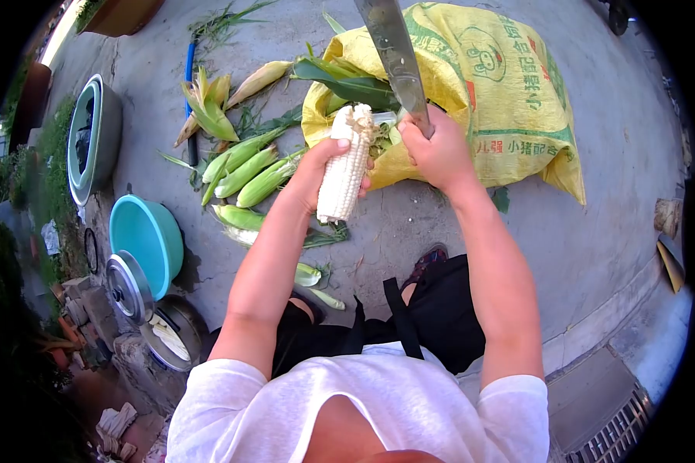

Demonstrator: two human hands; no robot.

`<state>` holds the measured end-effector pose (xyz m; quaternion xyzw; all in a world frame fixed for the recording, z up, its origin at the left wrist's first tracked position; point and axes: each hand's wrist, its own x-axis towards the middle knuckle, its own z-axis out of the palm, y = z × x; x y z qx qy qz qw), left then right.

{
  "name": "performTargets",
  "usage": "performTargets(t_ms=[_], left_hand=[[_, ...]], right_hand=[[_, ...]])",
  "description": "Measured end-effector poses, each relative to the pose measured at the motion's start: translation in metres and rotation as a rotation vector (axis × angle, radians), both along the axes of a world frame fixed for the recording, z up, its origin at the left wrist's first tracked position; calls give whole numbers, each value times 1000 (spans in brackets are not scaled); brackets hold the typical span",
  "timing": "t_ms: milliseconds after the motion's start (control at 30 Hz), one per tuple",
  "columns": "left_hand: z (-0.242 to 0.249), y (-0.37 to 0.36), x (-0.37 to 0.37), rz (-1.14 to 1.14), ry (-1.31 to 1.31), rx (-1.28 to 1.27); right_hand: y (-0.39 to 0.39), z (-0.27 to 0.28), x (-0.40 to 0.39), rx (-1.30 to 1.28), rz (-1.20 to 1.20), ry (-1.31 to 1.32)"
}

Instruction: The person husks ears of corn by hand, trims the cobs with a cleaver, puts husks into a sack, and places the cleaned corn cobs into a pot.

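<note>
My left hand (324,170) is wrapped round a husked white corn cob (345,166), with the thumb across its side. The cob stands nearly upright in the view, its ragged end at the top. My right hand (438,150) is closed round the lower part of a large knife (394,58), whose blade points up and away from me. Behind both hands lies a yellow woven sack (510,100), its mouth open towards the cob, with green leaves at the opening. Several green corn ears (247,171) in their husks rest on the ground left of my left hand.
A turquoise basin (145,239), a metal lid (129,287) and a pot (170,333) holding pale cobs are at the left. Farther back stands a grey-green tub (94,139). Loose husks (212,108) and a blue-handled tool (190,69) lie on the ground. A metal grate (614,428) is at lower right.
</note>
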<state>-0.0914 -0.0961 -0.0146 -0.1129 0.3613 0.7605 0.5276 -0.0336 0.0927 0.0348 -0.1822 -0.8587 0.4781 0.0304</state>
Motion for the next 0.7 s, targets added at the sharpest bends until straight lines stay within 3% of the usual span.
performTargets(t_ms=[67,233,467,567,633,700], left_hand=[[1,-1,1,-7,36,24],[11,4,1,-121,283,-34],[12,-3,0,-132,356,-84],[9,-15,2,-91,263,22],[13,-20,2,-83,79,381],[22,-20,3,-91,30,486]], right_hand=[[2,-1,0,-244,-26,-17],[-4,1,-7,-137,-19,76],[-5,-7,-20,-112,-47,138],[-2,5,-21,-180,-62,137],[0,0,-23,-275,-106,150],[3,-3,-22,-263,-99,161]])
